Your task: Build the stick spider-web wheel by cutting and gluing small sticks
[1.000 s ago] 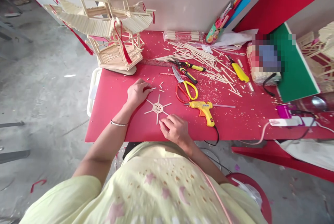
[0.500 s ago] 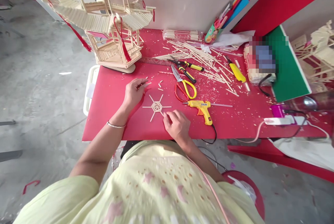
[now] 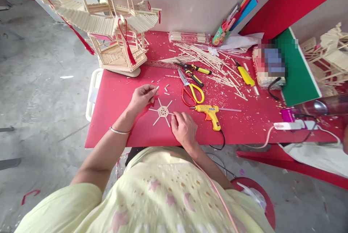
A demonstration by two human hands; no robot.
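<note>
A small wheel of thin wooden sticks [image 3: 163,111], a hexagonal web with spokes jutting out, lies on the red tabletop in front of me. My right hand [image 3: 185,126] is closed on the end of its right-hand spoke, thumb and forefinger together. Just beyond the wheel, my left hand [image 3: 143,98] pinches a short stick piece [image 3: 157,88], which pokes out past its fingertips. Several more short stick pieces [image 3: 166,88] lie loose beside that hand. A yellow glue gun [image 3: 208,111] rests to the right of my right hand, with a glue stick in its rear.
Red-and-yellow scissors [image 3: 192,93], cutters [image 3: 193,71] and a yellow utility knife [image 3: 245,74] lie farther back. Loose sticks [image 3: 206,57] and crumbs spread around them. A stick-built pavilion [image 3: 119,51] stands at the back left. A white power strip [image 3: 289,125] sits at right.
The stick wheel has turned slightly on the table, my right hand now holding a different spoke end. My left hand has taken up a short stick piece and shifted a little right.
</note>
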